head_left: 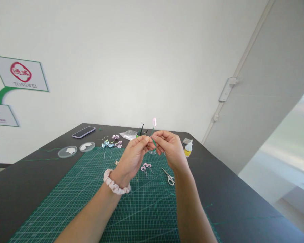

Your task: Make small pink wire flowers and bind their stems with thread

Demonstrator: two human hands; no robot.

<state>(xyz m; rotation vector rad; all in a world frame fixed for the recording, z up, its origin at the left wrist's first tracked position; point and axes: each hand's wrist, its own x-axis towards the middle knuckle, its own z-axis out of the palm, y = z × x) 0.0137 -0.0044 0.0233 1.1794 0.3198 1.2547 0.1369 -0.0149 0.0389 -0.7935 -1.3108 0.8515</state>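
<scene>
A small pale pink flower bud (154, 122) stands upright on a thin green stem (152, 131), above my fingertips. My left hand (135, 152) is closed in a pinch at the stem, with a pink scrunchie (116, 185) round the wrist. From the other side my right hand (171, 146) pinches the same stem, its fingertips almost touching the left ones. Some green shows below the fingers; any thread there is too fine to make out. Under the hands, pink looped petals on wires (146, 167) and white-handled scissors (170, 180) lie on the green cutting mat (91, 195).
Blue wire flowers (107, 144) and purple ones (118, 144) lie left of my hands. Two clear dishes with white pieces (67, 152) and a phone (83, 132) are farther left. A glue bottle (188, 149) stands right; a tool cup (141, 133) and plastic bag (128, 135) are behind.
</scene>
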